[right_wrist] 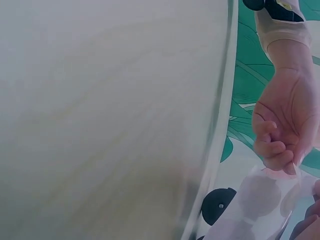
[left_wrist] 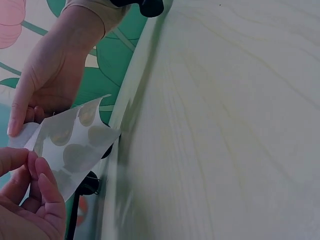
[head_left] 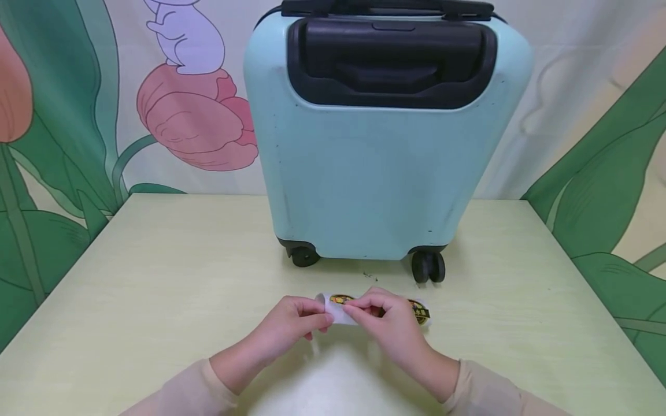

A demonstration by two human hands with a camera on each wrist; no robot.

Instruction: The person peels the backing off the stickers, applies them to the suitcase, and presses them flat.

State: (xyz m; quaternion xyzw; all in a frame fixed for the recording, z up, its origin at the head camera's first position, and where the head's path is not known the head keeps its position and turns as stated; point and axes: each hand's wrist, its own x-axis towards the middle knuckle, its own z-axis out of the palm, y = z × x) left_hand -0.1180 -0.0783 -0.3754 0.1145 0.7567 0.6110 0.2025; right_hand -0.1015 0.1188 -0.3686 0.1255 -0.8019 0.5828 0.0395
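Observation:
Both hands hold a white sticker sheet [head_left: 338, 315] just above the table, in front of the suitcase. My left hand [head_left: 292, 321] pinches its curled left end. My right hand [head_left: 391, 322] lies over the middle of the sheet, thumb and forefinger pinched at the edge of an oval black-and-yellow sticker [head_left: 340, 299]. Another such sticker [head_left: 420, 312] shows beyond the right hand. In the left wrist view the sheet's pale back [left_wrist: 75, 145] lets round sticker shapes show through. The right wrist view has the sheet [right_wrist: 257, 195] below the left hand's fingertips; the right hand is mostly cut off.
A light blue suitcase [head_left: 369, 179] with a black handle recess stands upright on the pale wooden table [head_left: 156, 289]. Its black wheels [head_left: 428, 267] are close behind the sheet. Small dark specks lie between the wheels. A printed curtain [head_left: 192, 121] hangs behind.

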